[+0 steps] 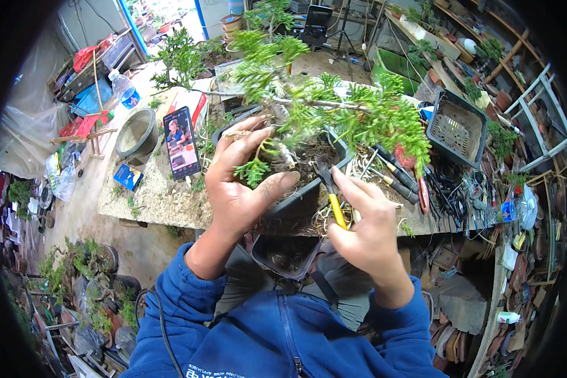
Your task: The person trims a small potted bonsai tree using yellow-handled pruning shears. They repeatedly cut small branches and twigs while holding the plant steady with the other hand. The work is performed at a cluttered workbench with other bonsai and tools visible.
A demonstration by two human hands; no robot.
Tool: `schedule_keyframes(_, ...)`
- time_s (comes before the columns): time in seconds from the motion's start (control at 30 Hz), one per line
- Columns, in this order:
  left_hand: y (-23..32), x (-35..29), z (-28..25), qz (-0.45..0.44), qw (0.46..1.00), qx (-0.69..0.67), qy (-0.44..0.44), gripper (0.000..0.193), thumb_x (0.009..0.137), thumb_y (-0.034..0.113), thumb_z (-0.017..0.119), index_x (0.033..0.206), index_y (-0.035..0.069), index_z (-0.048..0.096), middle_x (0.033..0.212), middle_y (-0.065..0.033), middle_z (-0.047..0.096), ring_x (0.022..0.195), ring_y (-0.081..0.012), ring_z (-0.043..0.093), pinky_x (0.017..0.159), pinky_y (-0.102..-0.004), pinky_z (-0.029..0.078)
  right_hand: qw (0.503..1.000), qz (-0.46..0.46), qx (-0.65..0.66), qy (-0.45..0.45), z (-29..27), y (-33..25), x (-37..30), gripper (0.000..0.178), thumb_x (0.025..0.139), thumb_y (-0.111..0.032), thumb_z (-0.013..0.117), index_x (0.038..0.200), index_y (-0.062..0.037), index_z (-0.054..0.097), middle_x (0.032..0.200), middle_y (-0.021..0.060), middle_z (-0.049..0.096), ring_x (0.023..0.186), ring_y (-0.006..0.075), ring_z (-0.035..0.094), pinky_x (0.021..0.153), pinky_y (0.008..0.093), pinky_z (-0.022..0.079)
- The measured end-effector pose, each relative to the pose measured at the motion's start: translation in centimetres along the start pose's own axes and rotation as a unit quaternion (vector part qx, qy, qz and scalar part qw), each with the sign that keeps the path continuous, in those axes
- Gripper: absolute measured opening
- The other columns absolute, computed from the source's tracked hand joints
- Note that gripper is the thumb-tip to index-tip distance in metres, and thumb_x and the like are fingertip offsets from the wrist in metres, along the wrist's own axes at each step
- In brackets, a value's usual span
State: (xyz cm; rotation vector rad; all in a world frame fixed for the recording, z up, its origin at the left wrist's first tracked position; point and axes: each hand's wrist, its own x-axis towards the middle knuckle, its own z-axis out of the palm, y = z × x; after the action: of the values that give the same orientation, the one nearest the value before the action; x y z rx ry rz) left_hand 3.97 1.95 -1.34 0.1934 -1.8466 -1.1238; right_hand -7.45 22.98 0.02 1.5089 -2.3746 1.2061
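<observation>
Left hand (pixel 239 179) spreads its fingers, right hand (pixel 373 230) grips yellow-handled tool (pixel 337 211) by worktop (pixel 164 206) near edge. Tree (pixel 372 113) seems springy, fragile: hold its trunk (pixel 285 118).

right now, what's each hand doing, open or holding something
Left hand: open, spread beside the small tree near its base; contact unclear.
Right hand: closed, holding a yellow-handled tool.

Left fingers (pixel 240 148) beside tree (pixel 294 120), right fingers (pixel 354 190) around yellow-handled tool (pixel 337 211).

The foliage (pixel 390 116) is bright green, the tool handle (pixel 337 211) yellow.
</observation>
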Motion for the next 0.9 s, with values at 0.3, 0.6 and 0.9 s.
schedule_keyframes(0.3,0.8,-0.1,0.6,-0.007,1.000,0.024,0.011,0.071,0.062,0.033,0.103,0.119,0.001,0.076,0.132,-0.0234,0.066,0.126,-0.0347,0.064,0.106,-0.0442,0.052,0.972,-0.224,-0.032,-0.060,-5.3,-0.8,4.9,0.057,0.075,-0.008,0.079,0.131,-0.0029,0.076,0.122,0.0179,0.078,0.113,0.0385,0.074,0.105,0.0479,0.054)
schedule_keyframes(0.6,1.4,0.6,1.5,-0.006,0.998,0.047,0.048,0.064,0.059,0.031,0.105,0.109,0.002,0.078,0.124,-0.0220,0.069,0.118,-0.0331,0.069,0.098,-0.0424,0.056,0.957,-0.210,-0.075,-0.187,-7.3,-1.4,7.4,0.055,0.091,0.003,0.069,0.144,-0.0085,0.067,0.136,0.0110,0.073,0.130,0.0321,0.068,0.110,0.0414,0.055)
schedule_keyframes(0.9,0.9,0.7,1.3,0.034,0.996,0.062,0.052,0.060,0.060,0.028,0.105,0.108,0.004,0.080,0.121,-0.0210,0.070,0.115,-0.0305,0.070,0.093,-0.0396,0.058,0.954,-0.193,0.063,-0.222,-7.4,0.5,9.4,0.049,0.080,-0.008,0.081,0.129,-0.0080,0.073,0.115,0.0145,0.077,0.094,0.0305,0.075,0.078,0.0406,0.061)
